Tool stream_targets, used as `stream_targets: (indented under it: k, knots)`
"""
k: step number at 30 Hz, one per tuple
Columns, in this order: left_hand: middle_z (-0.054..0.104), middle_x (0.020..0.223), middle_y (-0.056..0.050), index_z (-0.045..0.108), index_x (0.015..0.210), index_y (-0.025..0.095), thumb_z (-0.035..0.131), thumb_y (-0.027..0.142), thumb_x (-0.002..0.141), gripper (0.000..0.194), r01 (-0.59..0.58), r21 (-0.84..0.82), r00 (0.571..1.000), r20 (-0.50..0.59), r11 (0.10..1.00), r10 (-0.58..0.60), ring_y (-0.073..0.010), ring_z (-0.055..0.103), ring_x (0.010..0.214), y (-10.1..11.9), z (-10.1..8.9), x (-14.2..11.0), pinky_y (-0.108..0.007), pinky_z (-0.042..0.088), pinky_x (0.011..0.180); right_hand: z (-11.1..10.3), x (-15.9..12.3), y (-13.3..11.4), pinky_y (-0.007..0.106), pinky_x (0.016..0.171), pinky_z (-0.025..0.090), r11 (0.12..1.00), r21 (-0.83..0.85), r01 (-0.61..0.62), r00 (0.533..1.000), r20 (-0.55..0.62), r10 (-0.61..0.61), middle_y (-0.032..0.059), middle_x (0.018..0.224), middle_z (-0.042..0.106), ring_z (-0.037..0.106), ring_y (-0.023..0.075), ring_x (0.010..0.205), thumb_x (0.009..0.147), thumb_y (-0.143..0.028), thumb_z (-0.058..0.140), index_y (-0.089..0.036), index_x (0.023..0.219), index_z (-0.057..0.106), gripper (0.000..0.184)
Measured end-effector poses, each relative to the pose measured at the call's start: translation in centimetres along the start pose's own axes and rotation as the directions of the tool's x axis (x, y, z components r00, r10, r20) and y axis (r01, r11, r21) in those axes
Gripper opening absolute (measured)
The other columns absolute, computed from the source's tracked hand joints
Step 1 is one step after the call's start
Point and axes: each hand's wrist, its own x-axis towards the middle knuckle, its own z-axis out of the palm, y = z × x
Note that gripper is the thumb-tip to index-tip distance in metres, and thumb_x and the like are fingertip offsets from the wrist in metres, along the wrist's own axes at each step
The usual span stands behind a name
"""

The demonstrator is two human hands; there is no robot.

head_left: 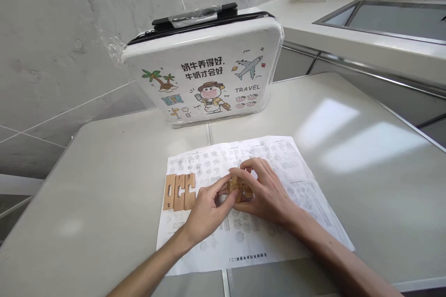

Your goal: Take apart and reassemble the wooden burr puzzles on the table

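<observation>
Both hands meet over a printed instruction sheet (pixel 216 260) and hold a small cluster of interlocked wooden puzzle pieces (pixel 234 186). My left hand (pixel 208 206) grips its left side between thumb and fingers. From the right, my right hand (pixel 266 190) wraps round it, thumb and fingers closed on the wood. Fingers cover much of the cluster, so its full shape is hidden. Left of my hands, three flat wooden puzzle pieces (pixel 179 193) lie side by side on the paper, marked with numbers. One has a closed slot, and the other two have notches in their right edges.
Behind the sheet, a white suitcase (pixel 209 79) in clear plastic, printed with cartoons, stands on the glossy light table (pixel 104 185). A tiled wall (pixel 52 46) rises behind. At the right back is a white counter (pixel 299 14) with a metal-framed inset (pixel 393 18).
</observation>
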Motion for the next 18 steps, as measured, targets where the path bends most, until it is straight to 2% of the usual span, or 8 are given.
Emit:
stream_targets:
  k: [3, 6, 7, 9, 11, 13, 18]
  knots:
    - [0.082, 0.102, -0.007, 0.059, 0.149, 0.024, 0.060, 0.048, 0.106, 0.049, 0.021, -0.084, 1.000, -0.006, 0.996, -0.022, -0.0242, 0.078, 0.090, -0.1, -0.2, 0.1, -0.039, 0.063, 0.085, -0.1, -0.1, 0.3, 0.042, 0.078, 0.056, 0.997, 0.066, -0.043, 0.999, 0.024, 0.041, 0.0127, 0.121, 0.055, 0.060, 0.0285, 0.099, 0.088, -0.028, 0.078, -0.028, 0.140, 0.048, 0.061]
    - [0.080, 0.105, -0.008, 0.052, 0.148, 0.023, 0.059, 0.051, 0.106, 0.051, 0.012, -0.154, 0.996, -0.089, 0.988, -0.026, -0.0241, 0.078, 0.099, -0.2, -0.8, 0.5, -0.039, 0.060, 0.091, -0.5, 0.0, 0.6, 0.048, 0.088, 0.058, 0.987, 0.126, -0.101, 0.995, 0.026, 0.099, 0.0158, 0.130, 0.055, 0.061, 0.0330, 0.112, 0.090, -0.044, 0.081, -0.026, 0.149, 0.042, 0.073]
    - [0.079, 0.102, -0.007, 0.051, 0.146, 0.022, 0.058, 0.052, 0.106, 0.050, 0.008, -0.160, 0.992, -0.122, 0.987, -0.028, -0.0239, 0.077, 0.099, -0.2, -1.1, 0.6, -0.038, 0.060, 0.090, -0.6, 0.0, 0.7, 0.050, 0.091, 0.058, 0.984, 0.132, -0.119, 0.993, 0.022, 0.117, 0.0164, 0.132, 0.056, 0.061, 0.0339, 0.115, 0.092, -0.047, 0.079, -0.025, 0.149, 0.042, 0.071]
    - [0.077, 0.095, -0.006, 0.052, 0.142, 0.022, 0.057, 0.053, 0.107, 0.047, -0.004, -0.151, 0.982, -0.187, 0.988, -0.025, -0.0232, 0.076, 0.097, -0.3, -1.7, 0.9, -0.036, 0.058, 0.087, -0.8, 0.2, 1.0, 0.050, 0.091, 0.057, 0.980, 0.120, -0.159, 0.987, 0.008, 0.159, 0.0164, 0.130, 0.060, 0.062, 0.0335, 0.114, 0.099, -0.046, 0.071, -0.024, 0.144, 0.047, 0.055]
    - [0.074, 0.089, -0.004, 0.054, 0.138, 0.021, 0.055, 0.053, 0.107, 0.044, -0.013, -0.121, 0.972, -0.236, 0.993, -0.016, -0.0222, 0.073, 0.094, -0.4, -2.3, 1.0, -0.035, 0.056, 0.083, -0.8, 0.3, 1.4, 0.047, 0.085, 0.057, 0.975, 0.068, -0.211, 0.977, -0.009, 0.212, 0.0147, 0.120, 0.065, 0.065, 0.0315, 0.105, 0.105, -0.042, 0.061, -0.023, 0.131, 0.055, 0.032]
    - [0.071, 0.086, -0.003, 0.056, 0.136, 0.021, 0.052, 0.053, 0.108, 0.043, -0.024, -0.089, 0.965, -0.261, 0.996, 0.000, -0.0211, 0.070, 0.091, -0.6, -2.7, 1.1, -0.034, 0.053, 0.082, -0.4, 0.2, 1.8, 0.043, 0.076, 0.054, 0.964, -0.008, -0.264, 0.964, -0.020, 0.264, 0.0114, 0.103, 0.068, 0.065, 0.0292, 0.092, 0.108, -0.039, 0.056, -0.022, 0.116, 0.060, 0.019]
    - [0.064, 0.082, -0.002, 0.060, 0.137, 0.022, 0.049, 0.051, 0.110, 0.042, -0.055, -0.045, 0.974, -0.223, 0.997, 0.043, -0.0192, 0.064, 0.084, -1.1, -2.7, 1.2, -0.033, 0.052, 0.081, 0.4, -0.3, 2.4, 0.036, 0.062, 0.045, 0.938, -0.113, -0.327, 0.940, 0.057, 0.335, 0.0012, 0.066, 0.062, 0.061, 0.0232, 0.066, 0.104, -0.042, 0.061, -0.023, 0.097, 0.064, 0.021]
